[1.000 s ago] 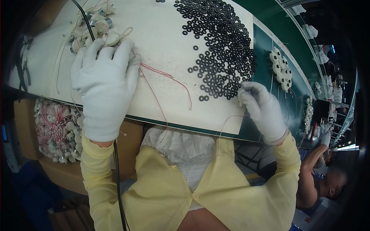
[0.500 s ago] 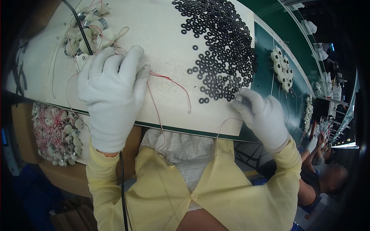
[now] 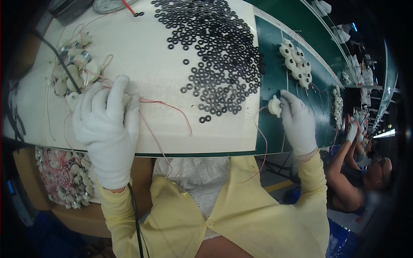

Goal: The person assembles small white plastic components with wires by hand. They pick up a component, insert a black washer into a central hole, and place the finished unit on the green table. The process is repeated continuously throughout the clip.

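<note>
My right hand (image 3: pixel 299 124), in a white glove, pinches a small round cream motor (image 3: pixel 274 106) by its side above the green mat. A thin red-and-white lead (image 3: pixel 263 137) hangs from the motor toward my lap. My left hand (image 3: pixel 107 129), also gloved, is curled at the left of the white board, its fingers beside a cluster of similar motors (image 3: pixel 91 71). Red wires (image 3: pixel 161 103) come out past its thumb, and its palm hides whatever else it may hold. Many black rubber rings (image 3: pixel 215 56) are spread between my hands.
Finished-looking cream motors with black centres (image 3: pixel 297 64) lie grouped on the green mat (image 3: pixel 275 38). A cardboard box (image 3: pixel 28 167) at lower left holds more wired motors (image 3: pixel 64 176). A black cable (image 3: pixel 60 58) crosses the board's left side. Another person (image 3: pixel 344 185) sits at far right.
My right hand has moved right, from the edge of the rings to over the green mat, and the motor in it now shows. My left hand stays by the motor cluster; the view has shifted.
</note>
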`<state>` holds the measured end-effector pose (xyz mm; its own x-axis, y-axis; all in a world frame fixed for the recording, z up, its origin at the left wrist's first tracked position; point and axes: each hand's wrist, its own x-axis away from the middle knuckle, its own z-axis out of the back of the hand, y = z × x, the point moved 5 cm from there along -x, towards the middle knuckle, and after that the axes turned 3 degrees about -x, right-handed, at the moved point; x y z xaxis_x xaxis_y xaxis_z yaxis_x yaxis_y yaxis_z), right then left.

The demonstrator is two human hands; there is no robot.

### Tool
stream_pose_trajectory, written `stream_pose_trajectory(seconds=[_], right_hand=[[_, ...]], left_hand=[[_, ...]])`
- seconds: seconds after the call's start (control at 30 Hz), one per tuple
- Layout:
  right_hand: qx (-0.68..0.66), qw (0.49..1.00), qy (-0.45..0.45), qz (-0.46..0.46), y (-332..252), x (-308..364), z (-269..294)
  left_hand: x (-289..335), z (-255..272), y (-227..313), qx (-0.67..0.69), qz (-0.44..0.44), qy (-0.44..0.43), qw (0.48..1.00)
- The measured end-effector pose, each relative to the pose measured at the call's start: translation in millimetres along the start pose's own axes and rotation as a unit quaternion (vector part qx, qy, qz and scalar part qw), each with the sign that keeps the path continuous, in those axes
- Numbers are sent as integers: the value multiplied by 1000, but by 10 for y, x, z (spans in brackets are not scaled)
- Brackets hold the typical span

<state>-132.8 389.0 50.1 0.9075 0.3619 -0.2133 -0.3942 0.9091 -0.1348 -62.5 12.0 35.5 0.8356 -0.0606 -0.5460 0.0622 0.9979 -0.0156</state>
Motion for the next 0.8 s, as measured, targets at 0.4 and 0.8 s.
stream_pose_trajectory(seconds=[0.4, 0.8], right_hand=[[-30, 995, -85, 37, -208, -172, 208], [-29, 989, -74, -121, 1557, -550, 678]], left_hand=[[-13, 14, 29, 5, -1, -5, 1000], [1, -5, 40, 10, 0, -2, 1000]])
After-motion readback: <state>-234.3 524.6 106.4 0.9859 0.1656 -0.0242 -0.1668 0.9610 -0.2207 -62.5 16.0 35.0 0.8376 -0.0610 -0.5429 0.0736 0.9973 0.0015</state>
